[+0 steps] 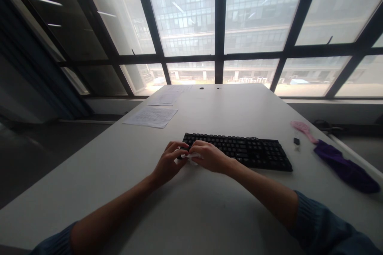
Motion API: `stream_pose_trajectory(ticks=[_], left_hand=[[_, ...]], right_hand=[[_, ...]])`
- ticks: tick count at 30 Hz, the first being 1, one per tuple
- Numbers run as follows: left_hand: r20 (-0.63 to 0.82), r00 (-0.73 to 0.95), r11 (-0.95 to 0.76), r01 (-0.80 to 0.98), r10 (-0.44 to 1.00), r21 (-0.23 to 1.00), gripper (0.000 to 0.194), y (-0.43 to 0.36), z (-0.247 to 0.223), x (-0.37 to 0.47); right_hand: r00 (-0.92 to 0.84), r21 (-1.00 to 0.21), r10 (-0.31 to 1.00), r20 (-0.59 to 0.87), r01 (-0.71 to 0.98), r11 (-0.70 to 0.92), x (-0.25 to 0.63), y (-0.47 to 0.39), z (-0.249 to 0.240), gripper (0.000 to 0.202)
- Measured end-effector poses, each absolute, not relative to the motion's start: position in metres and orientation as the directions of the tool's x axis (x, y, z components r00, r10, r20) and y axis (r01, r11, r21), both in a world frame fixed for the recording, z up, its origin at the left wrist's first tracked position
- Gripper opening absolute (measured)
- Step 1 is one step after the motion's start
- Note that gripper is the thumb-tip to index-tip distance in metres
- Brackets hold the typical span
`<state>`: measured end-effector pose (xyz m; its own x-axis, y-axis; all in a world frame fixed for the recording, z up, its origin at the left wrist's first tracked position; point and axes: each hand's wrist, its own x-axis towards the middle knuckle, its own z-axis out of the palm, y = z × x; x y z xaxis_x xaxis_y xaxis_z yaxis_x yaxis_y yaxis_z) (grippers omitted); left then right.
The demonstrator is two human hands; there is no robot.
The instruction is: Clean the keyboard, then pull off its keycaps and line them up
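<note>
A black keyboard lies at a slight slant on the white table. At its left end, my left hand grips the keyboard's edge between thumb and fingers. My right hand is closed on a crumpled white tissue, pressed against the keyboard's left part. Both hands almost touch, and the right one covers several keys. The exact contact of the fingertips is hidden.
Printed paper sheets lie on the left of the white table. At the right edge are a pink hairbrush, a small black-and-clear item and a purple cloth item. Large windows stand behind.
</note>
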<state>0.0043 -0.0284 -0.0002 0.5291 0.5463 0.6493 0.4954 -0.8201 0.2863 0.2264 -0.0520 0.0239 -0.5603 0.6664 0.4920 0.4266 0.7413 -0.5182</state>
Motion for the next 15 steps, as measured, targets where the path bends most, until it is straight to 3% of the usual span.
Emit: stream_pose_trajectory(ticks=[4,7,11,15], left_hand=[[0.620,0.565,-0.826,0.488,0.545,0.281,0.012,-0.027,-0.003,0.004],[0.603,0.567,-0.817,0.497,0.561,0.293,0.011,-0.023,-0.006,0.002],[0.588,0.537,-0.786,0.520,0.605,0.334,0.038,-0.019,-0.008,-0.001],[0.574,0.445,-0.715,0.555,0.687,0.426,0.027,-0.016,-0.009,-0.002]], right_hand=[[-0.600,-0.496,0.657,0.457,0.442,0.748,0.226,-0.052,0.024,0.017],[-0.602,-0.416,0.684,0.412,0.544,0.729,0.228,-0.049,0.024,0.017],[-0.542,-0.231,0.789,0.291,0.760,0.607,0.231,-0.048,0.029,0.019],[-0.457,-0.129,0.866,0.202,0.864,0.486,0.236,-0.053,0.041,0.016]])
